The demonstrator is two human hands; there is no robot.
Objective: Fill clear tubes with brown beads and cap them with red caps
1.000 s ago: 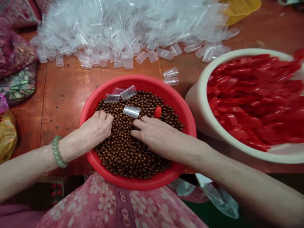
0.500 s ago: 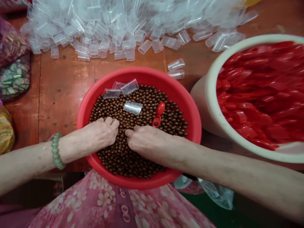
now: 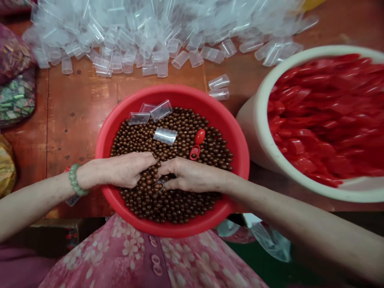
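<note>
Shifted inward, left hand (image 3: 127,169) nears right hand (image 3: 192,175) by clear cup (image 3: 159,186); grips unclear, bumping could spill brown balls (image 3: 171,205).

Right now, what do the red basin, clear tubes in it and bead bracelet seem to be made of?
The red basin looks like satin plastic, from its smooth rounded rim. The clear tubes: likely glossy plastic, see-through with bright glints. The bead bracelet: cloudy green, smooth, perhaps polished stone or glass.

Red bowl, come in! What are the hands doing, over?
Left hand and right hand close together, down at the brown balls. Grips hard to see. Clear cups and a red case lie just beyond them, over.
</note>
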